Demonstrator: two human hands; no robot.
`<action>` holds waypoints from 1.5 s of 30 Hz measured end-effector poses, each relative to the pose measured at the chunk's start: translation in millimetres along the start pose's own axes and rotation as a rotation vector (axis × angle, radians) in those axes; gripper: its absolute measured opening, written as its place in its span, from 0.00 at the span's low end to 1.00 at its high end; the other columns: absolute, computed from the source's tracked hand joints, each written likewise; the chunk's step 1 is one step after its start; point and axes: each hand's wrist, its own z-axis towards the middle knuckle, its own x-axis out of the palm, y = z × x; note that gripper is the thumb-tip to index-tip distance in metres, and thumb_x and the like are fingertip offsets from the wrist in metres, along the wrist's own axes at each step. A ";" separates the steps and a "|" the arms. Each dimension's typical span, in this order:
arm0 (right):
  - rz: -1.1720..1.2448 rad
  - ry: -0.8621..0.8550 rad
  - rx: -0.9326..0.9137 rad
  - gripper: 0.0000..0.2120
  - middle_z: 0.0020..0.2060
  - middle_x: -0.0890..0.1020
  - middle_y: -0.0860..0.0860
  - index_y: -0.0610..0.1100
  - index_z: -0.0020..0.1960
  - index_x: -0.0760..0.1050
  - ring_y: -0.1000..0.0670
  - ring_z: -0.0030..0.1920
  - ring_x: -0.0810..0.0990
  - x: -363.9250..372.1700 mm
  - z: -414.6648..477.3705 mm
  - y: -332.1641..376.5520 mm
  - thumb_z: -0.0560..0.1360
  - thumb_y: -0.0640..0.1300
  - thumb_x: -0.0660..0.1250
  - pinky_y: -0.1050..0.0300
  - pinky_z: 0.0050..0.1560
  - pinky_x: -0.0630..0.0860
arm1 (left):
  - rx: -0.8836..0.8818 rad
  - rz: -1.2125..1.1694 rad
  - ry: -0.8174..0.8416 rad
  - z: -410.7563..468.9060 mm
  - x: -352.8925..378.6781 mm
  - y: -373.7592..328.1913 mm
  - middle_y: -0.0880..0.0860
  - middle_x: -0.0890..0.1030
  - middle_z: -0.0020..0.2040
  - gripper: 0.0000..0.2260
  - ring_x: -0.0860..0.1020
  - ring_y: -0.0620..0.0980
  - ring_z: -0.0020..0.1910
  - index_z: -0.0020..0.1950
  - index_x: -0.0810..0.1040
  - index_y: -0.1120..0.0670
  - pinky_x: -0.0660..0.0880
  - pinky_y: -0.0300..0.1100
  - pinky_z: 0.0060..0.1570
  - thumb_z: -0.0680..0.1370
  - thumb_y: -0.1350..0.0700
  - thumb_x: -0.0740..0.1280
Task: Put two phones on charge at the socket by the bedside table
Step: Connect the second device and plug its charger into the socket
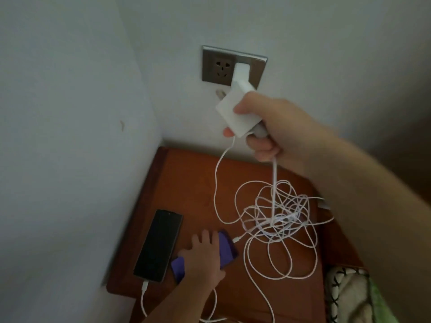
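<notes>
A black slab phone (158, 245) lies screen-up at the left of the reddish-brown wooden bench (186, 178), a white cable plugged into its near end. Just beside it, a purple-cased phone (226, 250) lies flat under the left hand (205, 255), fingers spread. The right hand (263, 127) pinches a white charger block (233, 113) below the grey double wall socket (219, 66), where another white plug (241, 72) sits. Tangled white cables (277, 220) heap on the bench.
</notes>
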 end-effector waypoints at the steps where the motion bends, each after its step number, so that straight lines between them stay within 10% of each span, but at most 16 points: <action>1: 0.051 -0.015 0.043 0.11 0.41 0.83 0.40 0.39 0.54 0.73 0.55 0.22 0.64 20.3 -1.4 -3.6 0.76 0.44 0.63 0.66 0.21 0.58 | 0.011 -0.024 -0.009 -0.6 -2.2 2.4 0.55 0.59 0.75 0.42 0.62 0.57 0.71 0.79 0.49 0.50 0.69 0.58 0.61 0.73 0.40 0.69; 7: 0.400 -0.148 0.204 0.13 0.39 0.83 0.44 0.40 0.58 0.75 0.55 0.27 0.79 70.2 18.6 -28.9 0.76 0.46 0.67 0.64 0.23 0.71 | 0.043 -0.665 -0.410 -6.0 -59.4 25.5 0.46 0.74 0.63 0.18 0.72 0.46 0.63 0.68 0.71 0.47 0.69 0.39 0.58 0.78 0.46 0.65; 13: 0.489 -0.240 0.199 0.10 0.44 0.83 0.45 0.46 0.56 0.75 0.50 0.38 0.84 99.0 37.5 -24.5 0.78 0.49 0.64 0.57 0.38 0.80 | -0.055 -1.805 -0.577 -10.9 -195.6 55.8 0.52 0.85 0.45 0.10 0.83 0.50 0.47 0.45 0.82 0.50 0.80 0.50 0.53 0.80 0.55 0.62; 18: 0.310 -0.368 0.079 0.10 0.41 0.80 0.50 0.48 0.48 0.76 0.50 0.46 0.80 111.7 52.3 -6.8 0.80 0.48 0.57 0.52 0.50 0.78 | 0.211 -1.793 -0.451 -19.4 -249.6 63.0 0.50 0.85 0.49 0.10 0.84 0.41 0.40 0.53 0.80 0.49 0.80 0.35 0.36 0.81 0.47 0.62; 26: 0.326 -0.522 0.047 0.18 0.53 0.81 0.49 0.49 0.65 0.69 0.52 0.48 0.81 102.3 65.3 3.3 0.77 0.46 0.65 0.61 0.41 0.77 | 0.252 -1.737 -0.207 -6.5 -283.9 58.6 0.56 0.86 0.51 0.13 0.83 0.54 0.54 0.50 0.81 0.55 0.78 0.51 0.57 0.78 0.46 0.66; 33: -0.798 -0.456 -0.203 0.14 0.51 0.81 0.51 0.48 0.62 0.74 0.57 0.40 0.74 70.0 48.0 11.3 0.78 0.51 0.62 0.70 0.34 0.66 | 0.182 -1.658 -0.254 6.0 -287.8 52.5 0.54 0.85 0.52 0.20 0.82 0.53 0.54 0.57 0.81 0.56 0.79 0.48 0.53 0.76 0.41 0.67; 45: -1.129 -0.480 -0.349 0.12 0.46 0.82 0.53 0.51 0.55 0.77 0.55 0.42 0.79 46.4 35.5 14.9 0.79 0.54 0.59 0.62 0.44 0.75 | 0.159 -1.528 -0.397 8.9 -289.9 35.9 0.50 0.81 0.41 0.14 0.81 0.52 0.49 0.36 0.76 0.49 0.76 0.50 0.59 0.76 0.41 0.67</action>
